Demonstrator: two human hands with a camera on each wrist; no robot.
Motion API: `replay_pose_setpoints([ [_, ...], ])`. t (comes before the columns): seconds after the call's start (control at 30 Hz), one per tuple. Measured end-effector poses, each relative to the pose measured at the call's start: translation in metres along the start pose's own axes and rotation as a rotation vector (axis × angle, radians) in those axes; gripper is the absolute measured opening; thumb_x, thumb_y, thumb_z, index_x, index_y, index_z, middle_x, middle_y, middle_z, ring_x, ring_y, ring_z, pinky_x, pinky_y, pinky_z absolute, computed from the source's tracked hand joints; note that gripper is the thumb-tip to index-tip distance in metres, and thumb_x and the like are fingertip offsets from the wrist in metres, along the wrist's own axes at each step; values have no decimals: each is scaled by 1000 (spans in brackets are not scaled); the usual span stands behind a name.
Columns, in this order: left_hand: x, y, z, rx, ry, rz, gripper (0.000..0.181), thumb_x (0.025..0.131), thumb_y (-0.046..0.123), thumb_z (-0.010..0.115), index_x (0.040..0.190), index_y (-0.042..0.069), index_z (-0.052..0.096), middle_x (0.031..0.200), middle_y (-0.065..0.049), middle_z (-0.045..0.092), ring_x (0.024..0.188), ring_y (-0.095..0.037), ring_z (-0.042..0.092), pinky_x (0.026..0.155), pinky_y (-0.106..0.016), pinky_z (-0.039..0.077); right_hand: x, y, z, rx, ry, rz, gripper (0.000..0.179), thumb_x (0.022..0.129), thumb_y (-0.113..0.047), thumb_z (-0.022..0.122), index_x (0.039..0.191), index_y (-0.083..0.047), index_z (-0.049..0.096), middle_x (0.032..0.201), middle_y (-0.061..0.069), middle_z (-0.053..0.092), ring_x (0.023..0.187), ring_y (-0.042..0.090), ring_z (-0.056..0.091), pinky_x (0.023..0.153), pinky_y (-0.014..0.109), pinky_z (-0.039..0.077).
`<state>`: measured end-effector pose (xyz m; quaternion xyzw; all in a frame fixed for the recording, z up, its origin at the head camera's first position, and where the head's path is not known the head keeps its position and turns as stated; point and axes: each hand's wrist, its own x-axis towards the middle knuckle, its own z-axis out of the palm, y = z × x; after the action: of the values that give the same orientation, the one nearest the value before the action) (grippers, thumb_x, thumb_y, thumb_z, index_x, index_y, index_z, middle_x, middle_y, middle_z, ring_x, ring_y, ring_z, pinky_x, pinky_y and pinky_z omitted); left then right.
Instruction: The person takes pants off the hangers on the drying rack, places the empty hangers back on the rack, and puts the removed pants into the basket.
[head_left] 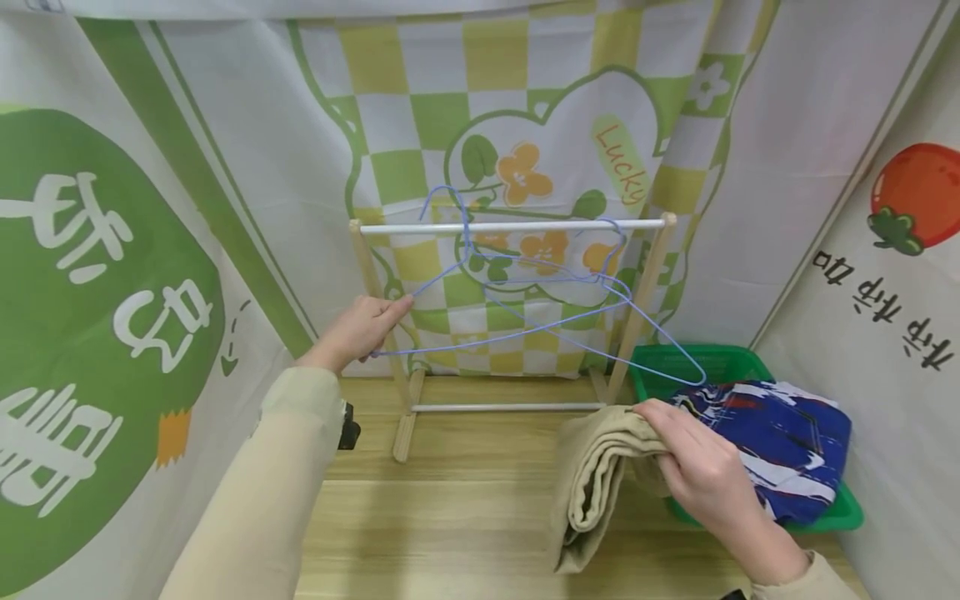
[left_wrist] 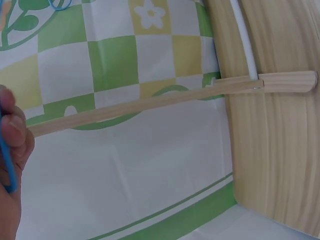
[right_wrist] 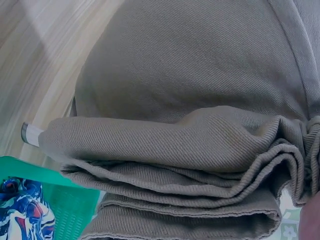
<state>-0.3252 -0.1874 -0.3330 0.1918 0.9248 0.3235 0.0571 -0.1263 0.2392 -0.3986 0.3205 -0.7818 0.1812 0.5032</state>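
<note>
My left hand (head_left: pixel 360 329) grips one end of a thin blue clothes hanger (head_left: pixel 438 278), whose hook rises at the rack's top bar; I cannot tell whether it rests on the bar. A second blue hanger (head_left: pixel 622 237) hangs from the bar's right part. In the left wrist view, the blue wire (left_wrist: pixel 7 162) crosses the fingers at the left edge. My right hand (head_left: pixel 708 467) holds folded khaki trousers (head_left: pixel 592 475) by their upper edge, in front of the green basket. Layers of the khaki cloth (right_wrist: pixel 160 140) fill most of the right wrist view.
A small rack with wooden posts and a white top bar (head_left: pixel 525 227) stands on the wood-grain tabletop (head_left: pixel 450 533). At right, a green basket (head_left: pixel 847 512) contains a blue, white and red patterned garment (head_left: pixel 802 442). Printed cloth surrounds the back and sides.
</note>
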Motion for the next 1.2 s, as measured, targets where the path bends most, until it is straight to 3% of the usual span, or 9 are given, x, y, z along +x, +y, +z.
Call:
replay_pose_setpoints([
  [0.1,0,-1,2,-12,21,16,73,104,67,32,112,6,72,48,1,41,40,-15,37,54,-34,48,1,-1,0,5,2,-8,36,106,-12,42,109,5,74,103,18,75,89,35,71,110,13,38],
  [0.23,0,-5,8,-1,16,23,66,107,59,33,84,7,66,46,3,40,40,-14,38,63,-36,49,1,-2,0,9,2,-12,36,106,-11,42,109,6,73,103,18,75,89,35,71,110,12,38],
  [0.3,-1,-6,11,-14,6,18,64,108,57,33,71,10,55,47,3,42,41,-14,39,58,-35,48,1,-2,0,9,1,-11,36,106,-11,42,109,5,73,103,18,75,89,34,72,110,12,38],
  [0.4,-1,-7,12,-54,10,6,65,107,61,31,62,15,45,47,4,42,42,-14,37,49,-32,42,1,-2,0,9,0,-12,36,106,-11,42,110,5,74,104,18,75,89,34,72,110,12,38],
  [0.63,1,-1,8,-112,5,5,68,105,66,28,61,15,41,48,5,38,43,-13,32,42,-27,32,-1,-2,0,11,1,-15,36,105,-10,41,110,5,74,104,18,75,89,34,72,110,12,39],
  [0.97,-4,-19,30,-178,-17,14,68,108,60,27,59,15,40,46,7,36,43,-13,31,46,-27,31,-4,1,-3,6,-8,7,36,109,-16,44,111,4,74,106,18,75,90,36,72,110,12,39],
  [1.07,-5,-23,34,-152,-20,19,68,108,59,26,59,15,41,47,6,38,44,-14,33,50,-29,34,-5,3,-4,0,-18,19,37,109,-18,44,111,4,74,107,18,75,92,35,71,110,12,38],
  [1.2,-8,-30,36,-23,0,26,69,107,61,26,61,15,48,51,3,44,48,-15,39,56,-32,40,-5,7,-9,-16,-22,47,38,110,-21,44,112,3,73,108,18,74,97,33,70,111,13,38],
])
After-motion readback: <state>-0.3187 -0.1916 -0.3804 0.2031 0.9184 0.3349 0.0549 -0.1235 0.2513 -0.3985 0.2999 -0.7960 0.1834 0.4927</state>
